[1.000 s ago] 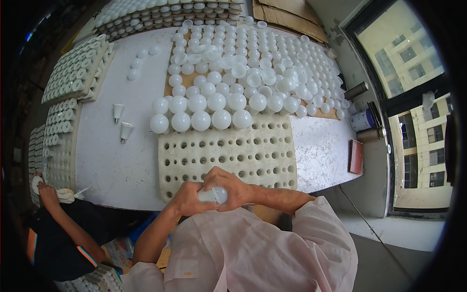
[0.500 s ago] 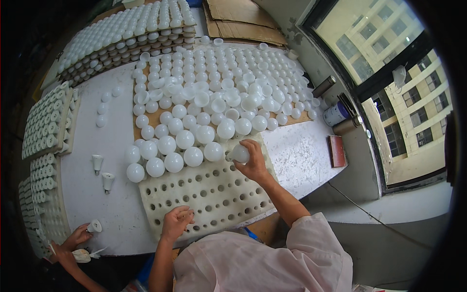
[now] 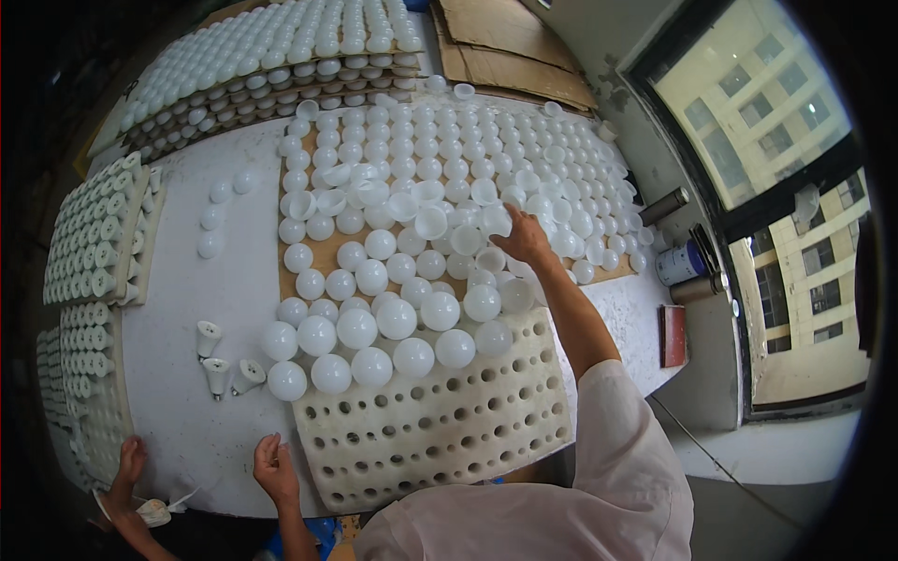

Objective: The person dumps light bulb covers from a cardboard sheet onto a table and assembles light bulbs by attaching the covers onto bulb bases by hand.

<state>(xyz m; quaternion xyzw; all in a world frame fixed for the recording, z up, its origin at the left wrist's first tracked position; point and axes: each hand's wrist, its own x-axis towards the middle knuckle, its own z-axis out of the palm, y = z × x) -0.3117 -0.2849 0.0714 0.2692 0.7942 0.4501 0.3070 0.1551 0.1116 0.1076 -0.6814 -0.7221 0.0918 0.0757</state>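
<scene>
My right hand (image 3: 526,236) reaches over the pile of loose white bulb covers (image 3: 430,222), thumb and fingers apart beside one cover (image 3: 496,220); whether it touches that cover I cannot tell. Below it, round white bulbs stand in rows in a pale foam tray (image 3: 430,439) with many holes. At the right end of the front row sits one bulb (image 3: 493,338). My left hand (image 3: 276,472) is held near the tray's lower left corner, fingers loosely bent and slightly apart, with nothing in it.
A co-worker's hand (image 3: 131,463) is at the lower left. Three lamp bases (image 3: 216,376) stand left of the tray; racks of lamp bases (image 3: 94,234) line the left edge. Stacked trays of covers (image 3: 281,47) and cardboard (image 3: 510,37) lie behind. A red box (image 3: 673,335) and bottles are at right.
My right hand has let go of a bulb in the front row and moved away to the loose covers. My left hand has shifted left. A third lamp base now stands on the table.
</scene>
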